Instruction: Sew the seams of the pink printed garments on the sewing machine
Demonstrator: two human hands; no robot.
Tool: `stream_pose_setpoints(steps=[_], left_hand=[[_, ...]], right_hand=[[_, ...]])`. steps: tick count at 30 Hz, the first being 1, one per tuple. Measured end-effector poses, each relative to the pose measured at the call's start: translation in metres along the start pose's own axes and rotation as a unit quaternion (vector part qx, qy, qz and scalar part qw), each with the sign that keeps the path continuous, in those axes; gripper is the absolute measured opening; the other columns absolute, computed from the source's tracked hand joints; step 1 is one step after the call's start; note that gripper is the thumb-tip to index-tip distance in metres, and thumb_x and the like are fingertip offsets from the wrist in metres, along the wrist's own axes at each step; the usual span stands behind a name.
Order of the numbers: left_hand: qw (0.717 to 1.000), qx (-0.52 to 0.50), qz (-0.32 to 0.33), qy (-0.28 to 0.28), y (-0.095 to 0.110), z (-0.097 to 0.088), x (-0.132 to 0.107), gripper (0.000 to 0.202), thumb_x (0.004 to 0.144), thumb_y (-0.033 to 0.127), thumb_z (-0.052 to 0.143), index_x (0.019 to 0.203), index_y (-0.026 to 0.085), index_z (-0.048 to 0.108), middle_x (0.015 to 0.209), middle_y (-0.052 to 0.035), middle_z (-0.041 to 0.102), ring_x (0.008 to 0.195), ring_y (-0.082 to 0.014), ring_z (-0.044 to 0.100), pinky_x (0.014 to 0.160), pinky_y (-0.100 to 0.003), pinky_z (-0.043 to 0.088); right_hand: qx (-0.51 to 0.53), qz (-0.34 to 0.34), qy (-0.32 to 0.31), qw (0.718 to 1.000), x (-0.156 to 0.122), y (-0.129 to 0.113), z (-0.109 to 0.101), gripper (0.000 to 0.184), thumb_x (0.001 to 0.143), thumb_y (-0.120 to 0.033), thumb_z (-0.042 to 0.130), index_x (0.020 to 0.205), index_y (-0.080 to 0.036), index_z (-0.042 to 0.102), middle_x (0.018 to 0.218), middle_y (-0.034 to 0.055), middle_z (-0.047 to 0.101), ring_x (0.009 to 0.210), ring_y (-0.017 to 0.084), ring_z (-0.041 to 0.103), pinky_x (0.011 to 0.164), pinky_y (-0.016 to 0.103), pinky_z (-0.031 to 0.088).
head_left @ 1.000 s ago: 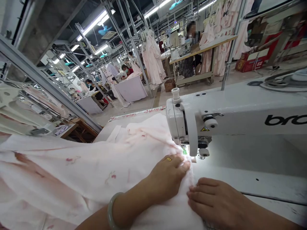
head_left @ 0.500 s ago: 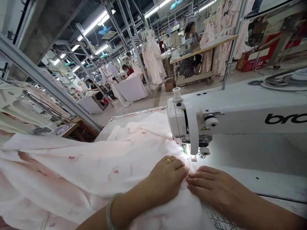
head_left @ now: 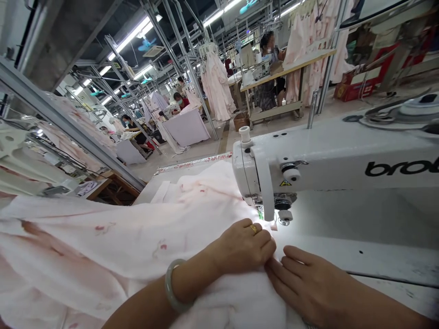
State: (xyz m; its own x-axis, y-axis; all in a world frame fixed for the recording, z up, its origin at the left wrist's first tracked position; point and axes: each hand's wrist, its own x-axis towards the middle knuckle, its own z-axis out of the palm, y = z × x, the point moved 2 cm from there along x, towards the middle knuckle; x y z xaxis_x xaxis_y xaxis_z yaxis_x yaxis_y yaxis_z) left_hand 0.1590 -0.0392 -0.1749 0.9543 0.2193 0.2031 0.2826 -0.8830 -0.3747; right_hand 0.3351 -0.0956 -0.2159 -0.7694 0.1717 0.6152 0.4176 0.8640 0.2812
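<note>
Pale pink printed fabric (head_left: 137, 237) spreads over the sewing table and runs up to the lit needle area of a white sewing machine (head_left: 329, 155). My left hand (head_left: 245, 246), with a ring and a bangle, is closed on the fabric's edge just in front of the presser foot (head_left: 261, 213). Its fingertips are curled under and partly hidden. Close beside it, my right hand (head_left: 302, 278) lies at the same edge, fingers fairly straight. The tips of its lower fingers meet the cloth by my left hand; whether they pinch it is hidden.
The machine's arm stretches across the right side. A metal post (head_left: 331, 64) rises behind it, and a slanted rail (head_left: 72, 123) crosses the left. Hanging pink garments (head_left: 216, 82), other sewing tables (head_left: 187, 124) and several co-workers are farther back. A red box (head_left: 355, 87) sits on the floor.
My left hand has shifted slightly right along the fabric's edge. My right hand has moved a little lower, its upper fingers now apart from the left hand. The view has shifted slightly.
</note>
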Motion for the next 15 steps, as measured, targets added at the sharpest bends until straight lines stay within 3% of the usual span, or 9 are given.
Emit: stream_pose_setpoints(steps=[5,8,12,15], left_hand=[[0.996,-0.059,-0.048,0.042,0.000,0.011,-0.001,0.022,0.104,0.011,0.051,0.088,0.017,0.064,0.076,-0.0022,0.061,0.077,-0.0178,0.062,0.069,-0.031,0.046],[0.982,-0.130,-0.135,0.036,-0.001,0.015,-0.004,0.016,0.106,0.015,0.054,0.095,0.018,0.065,0.084,-0.0029,0.068,0.080,-0.0179,0.065,0.071,-0.030,0.050],[0.943,-0.217,-0.249,0.030,-0.001,0.005,-0.010,0.015,0.110,0.025,0.057,0.102,0.018,0.067,0.107,-0.0078,0.075,0.100,-0.0197,0.070,0.086,-0.033,0.058],[0.935,-0.266,-0.233,-0.002,0.003,-0.007,-0.014,0.020,0.112,0.022,0.051,0.119,0.018,0.069,0.123,-0.0100,0.075,0.117,-0.0229,0.070,0.103,-0.039,0.058]], right_hand=[[-0.011,-0.002,0.014,1.000,0.003,-0.002,-0.007,0.031,0.092,-0.001,0.050,0.099,-0.010,0.079,0.094,0.0157,0.079,0.089,0.029,0.068,0.098,0.049,0.049],[-0.003,0.021,0.033,0.999,0.006,-0.002,-0.008,0.032,0.095,-0.001,0.048,0.097,-0.009,0.079,0.093,0.0169,0.079,0.094,0.030,0.070,0.105,0.047,0.049],[0.039,0.052,0.030,0.997,0.007,0.002,-0.002,0.030,0.091,0.005,0.050,0.085,-0.014,0.072,0.079,0.0088,0.075,0.071,0.021,0.066,0.081,0.038,0.054],[0.061,0.054,0.029,0.996,0.006,0.004,0.000,0.029,0.091,0.007,0.052,0.084,-0.015,0.070,0.077,0.0062,0.074,0.067,0.020,0.064,0.073,0.036,0.053]])
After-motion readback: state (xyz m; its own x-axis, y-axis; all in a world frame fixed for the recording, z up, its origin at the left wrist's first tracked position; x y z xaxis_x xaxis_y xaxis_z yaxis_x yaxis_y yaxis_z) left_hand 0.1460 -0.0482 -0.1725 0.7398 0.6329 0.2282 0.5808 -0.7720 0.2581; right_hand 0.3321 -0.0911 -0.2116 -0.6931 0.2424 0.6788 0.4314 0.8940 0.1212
